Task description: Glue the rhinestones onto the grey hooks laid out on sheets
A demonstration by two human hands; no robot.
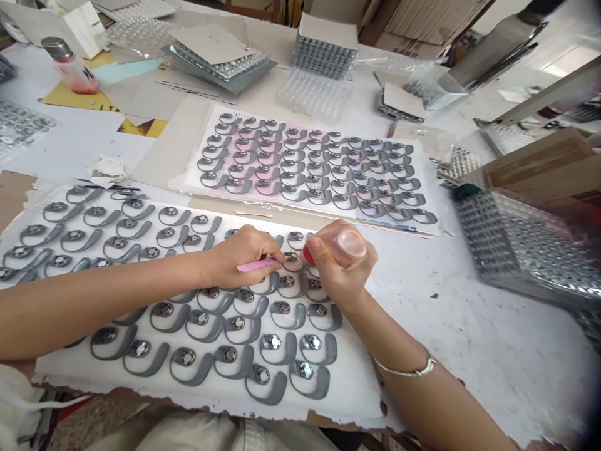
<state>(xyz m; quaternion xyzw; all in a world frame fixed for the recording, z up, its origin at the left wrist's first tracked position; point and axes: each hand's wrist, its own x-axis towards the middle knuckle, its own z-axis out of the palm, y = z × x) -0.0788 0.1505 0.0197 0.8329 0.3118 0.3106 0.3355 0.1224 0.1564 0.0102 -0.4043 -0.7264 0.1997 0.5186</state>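
Note:
My left hand [244,254] is closed round a thin pink stick [257,265], its tip pointing right at a grey hook-shaped piece with a shiny stone [292,257]. My right hand [340,263] grips a small clear bottle [350,244] with a red tip, held against the same piece. Both hands rest over a white foam sheet [357,388] covered with rows of several grey pieces, each with a faceted stone. A silver bracelet [413,369] sits on my right wrist.
A second sheet [188,178] of grey pieces lies behind. Clear blister trays [314,94] and stacked stone trays [323,53] stand at the back. A pink-liquid bottle [70,69] is far left. A metal mesh tray [516,244] sits right. Thin sticks [328,218] lie between the sheets.

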